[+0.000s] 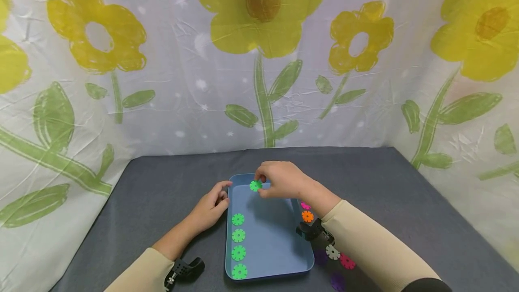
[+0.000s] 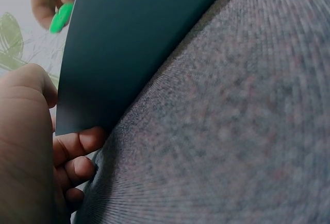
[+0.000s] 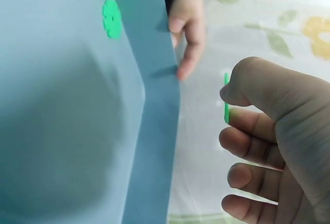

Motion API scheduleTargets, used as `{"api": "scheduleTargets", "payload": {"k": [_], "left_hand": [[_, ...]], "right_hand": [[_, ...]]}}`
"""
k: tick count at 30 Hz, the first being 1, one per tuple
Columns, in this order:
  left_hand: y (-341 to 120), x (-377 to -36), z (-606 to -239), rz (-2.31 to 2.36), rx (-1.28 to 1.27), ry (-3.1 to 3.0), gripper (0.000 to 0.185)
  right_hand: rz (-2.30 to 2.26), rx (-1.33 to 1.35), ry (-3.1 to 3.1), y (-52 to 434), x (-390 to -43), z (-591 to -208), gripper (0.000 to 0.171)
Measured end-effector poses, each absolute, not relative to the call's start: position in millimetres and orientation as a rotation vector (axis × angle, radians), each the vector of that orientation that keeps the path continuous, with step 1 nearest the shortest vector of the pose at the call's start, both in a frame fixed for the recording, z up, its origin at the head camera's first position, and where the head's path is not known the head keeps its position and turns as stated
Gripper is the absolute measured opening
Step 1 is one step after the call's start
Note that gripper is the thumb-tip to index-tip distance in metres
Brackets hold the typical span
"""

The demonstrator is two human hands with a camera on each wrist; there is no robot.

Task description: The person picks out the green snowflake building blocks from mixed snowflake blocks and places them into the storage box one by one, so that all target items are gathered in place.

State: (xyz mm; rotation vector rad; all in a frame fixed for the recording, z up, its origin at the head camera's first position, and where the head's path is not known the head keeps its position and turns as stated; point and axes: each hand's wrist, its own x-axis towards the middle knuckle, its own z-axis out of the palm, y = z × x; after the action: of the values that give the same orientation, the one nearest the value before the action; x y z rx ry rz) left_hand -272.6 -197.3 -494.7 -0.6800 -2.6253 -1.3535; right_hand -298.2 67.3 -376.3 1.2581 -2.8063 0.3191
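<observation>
Sleeves (image 1: pixel 377 247) in beige reach in from the bottom of my head view, a black mount (image 1: pixel 185 270) at each wrist. Just beyond sits the blue tray (image 1: pixel 271 238), with four green discs (image 1: pixel 239 235) spaced in a column along its left side. Outside it, on the right, I see loose discs (image 1: pixel 333 252) in purple, pink, white and orange. The left grip (image 1: pixel 208 208) is at the tray's left edge, index fingertip at the rim, other fingers bent; I can't tell whether it pinches the wall or merely steadies it. The right grip (image 1: pixel 281 179) pinches another green disc (image 1: pixel 255 186) between thumb and forefinger, raised above the tray's far end. I judge this to be the placing step: the column seems to have room at its far end, so the next move calls for easing left, lowering the piece flat and letting go without nudging the others. Everything rests on a desk (image 1: pixel 166 184) under dark grey cloth. Behind it, a creased, pale backdrop (image 1: pixel 174 35) printed with yellow flowers hides whatever room lies beyond.
</observation>
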Motion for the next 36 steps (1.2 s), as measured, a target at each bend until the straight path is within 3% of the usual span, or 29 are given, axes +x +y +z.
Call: {"api": "scheduleTargets", "payload": {"k": [14,20,24,28,36], "left_hand": [[-199,-271,-492,-1.361,-0.681,-2.649,0.046],[-198,-272,-493,-1.347,-0.698,-2.637,0.046],[-198,-273,-493,-1.341,-0.704,-2.635,0.046],[-197,-273,-493,-1.33,-0.698,-2.638,0.046],[-197,-272,-494,-1.341,-0.638,-2.661,0.046]], "right_hand": [[0.052,1.322,-2.944,10,-311,-405,0.028],[-0.088,1.342,-2.951,0,-312,-419,0.011],[-0.086,1.347,-2.955,-2,-310,-424,0.017],[-0.012,1.36,-2.95,4,-308,-425,0.008],[0.169,1.307,-2.978,33,-302,-416,0.031]]}}
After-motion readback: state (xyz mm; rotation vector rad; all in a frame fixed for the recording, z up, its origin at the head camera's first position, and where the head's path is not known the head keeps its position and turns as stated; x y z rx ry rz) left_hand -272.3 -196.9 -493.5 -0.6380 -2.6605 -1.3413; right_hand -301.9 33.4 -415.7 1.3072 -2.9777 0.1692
